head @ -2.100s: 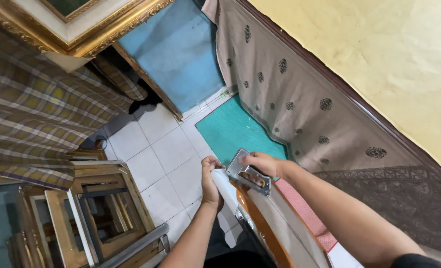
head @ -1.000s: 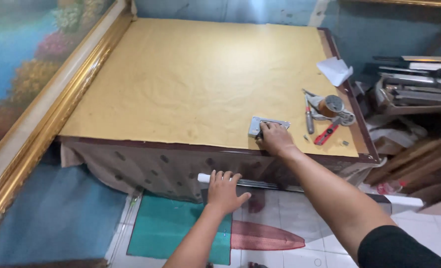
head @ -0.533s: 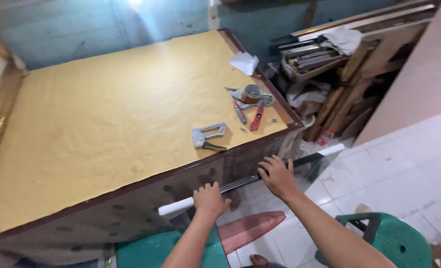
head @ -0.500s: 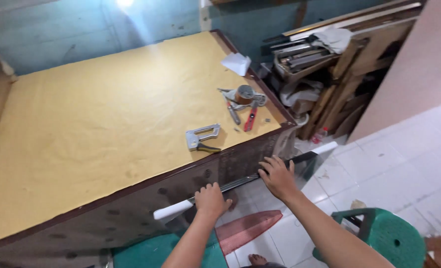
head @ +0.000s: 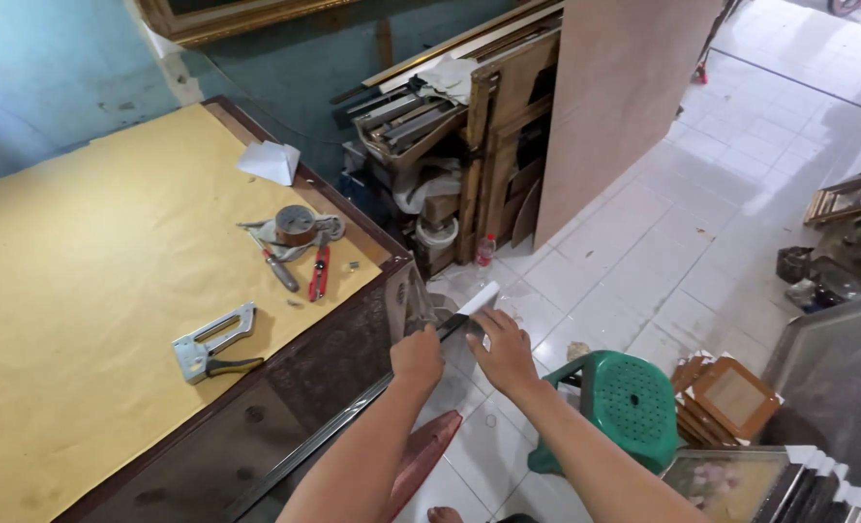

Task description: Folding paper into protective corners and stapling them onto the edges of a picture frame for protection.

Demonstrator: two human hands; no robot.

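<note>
Both hands work at the near right corner of the tabletop point(head: 82, 291), which is covered with yellow-brown paper and draped at the edge with a dark patterned cloth point(head: 285, 387). A long, narrow frame strip point(head: 353, 412), dark with a white tip at its far end, runs along that draped edge, below the level of the paper and above the tiled floor point(head: 643, 252). The left hand point(head: 417, 357) is clenched over the strip from above, knuckles up, fingers wrapped around it. The right hand point(head: 504, 351) lies just beyond it toward the white tip, fingers point(head: 493, 324) bent and pressed onto the strip; whether they close fully around it cannot be determined. On the paper, well apart from both hands, lies a metal staple gun point(head: 212, 344). Further back sit a roll of tape point(head: 295, 224), a screwdriver point(head: 275, 266) and a red-handled tool point(head: 320, 273), grouped near each other, with a folded white paper point(head: 270, 161) at the far edge. A green plastic stool point(head: 624, 407) stands on the floor just right of the right forearm. Stacked picture frames point(head: 450, 107) lean against the wall beyond the tabletop, beside an upright brown board point(head: 624, 87).
</note>
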